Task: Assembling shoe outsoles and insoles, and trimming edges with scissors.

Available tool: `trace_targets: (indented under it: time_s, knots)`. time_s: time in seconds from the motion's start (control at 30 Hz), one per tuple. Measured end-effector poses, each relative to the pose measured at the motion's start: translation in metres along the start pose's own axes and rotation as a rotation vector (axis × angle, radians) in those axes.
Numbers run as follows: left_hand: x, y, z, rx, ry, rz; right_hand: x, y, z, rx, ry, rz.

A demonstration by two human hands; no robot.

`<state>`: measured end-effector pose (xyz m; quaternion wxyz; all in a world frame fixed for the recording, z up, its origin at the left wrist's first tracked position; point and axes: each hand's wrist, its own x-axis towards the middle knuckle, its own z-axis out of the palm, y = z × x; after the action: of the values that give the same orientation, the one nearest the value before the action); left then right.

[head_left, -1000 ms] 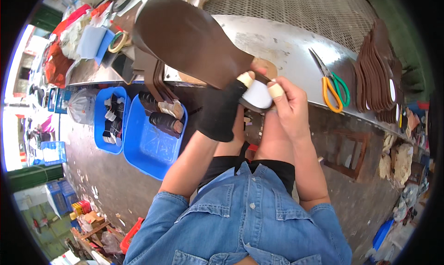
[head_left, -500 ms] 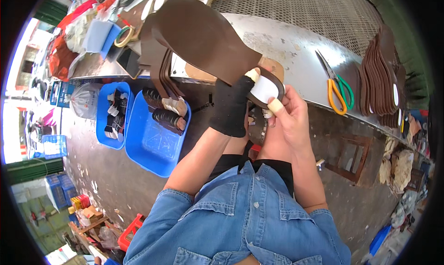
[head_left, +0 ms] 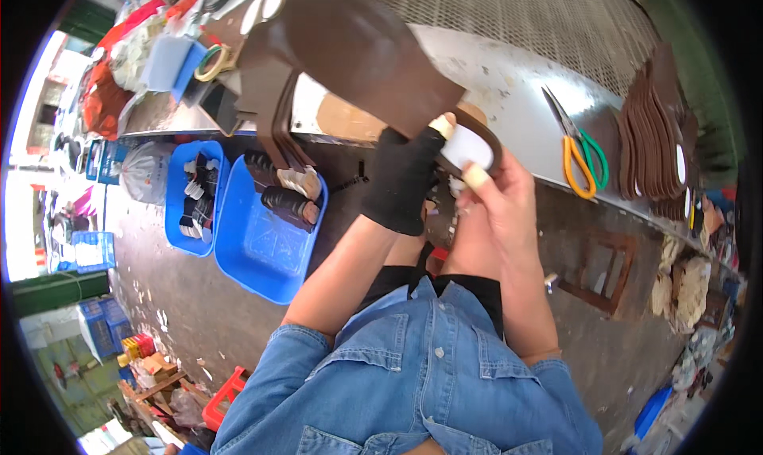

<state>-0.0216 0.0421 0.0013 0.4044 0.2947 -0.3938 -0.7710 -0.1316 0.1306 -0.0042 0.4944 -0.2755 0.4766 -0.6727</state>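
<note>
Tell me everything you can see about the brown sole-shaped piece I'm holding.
The brown sole-shaped piece looks smooth, slightly glossy and leather-like. Its broad, rounded end points away and leftward, overlapping the metal bench in view. Your black-gloved left hand grips its nearer end. Your right hand holds the dark-rimmed white patch beside that end; whether the two are joined is unclear.

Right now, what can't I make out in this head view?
All in the head view:
Left hand: most fingers, hidden by the brown insole.
Right hand: some fingertips, behind the white-centred heel piece.
Whether those pieces join: left hand covers the spot.
White pieces: some cut off by the top edge.
Plastic bag contents: clouded, too small.
</note>
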Motion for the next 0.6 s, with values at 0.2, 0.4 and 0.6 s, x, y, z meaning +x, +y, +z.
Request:
trace_targets:
  time_s: [0.2, 0.4, 0.6]
  knots:
    - [0.002, 0.002, -0.004, 0.001, 0.047, -0.027, -0.002, 0.004, -0.023, 0.089, 0.028, 0.082]
    - [0.024, -0.002, -0.032, -0.008, 0.239, 0.173, -0.022, -0.005, -0.027, 0.156, 0.000, 0.156]
    - [0.043, -0.008, -0.060, -0.102, 0.283, 0.130, -0.032, -0.014, -0.016, -0.034, -0.015, 0.038]
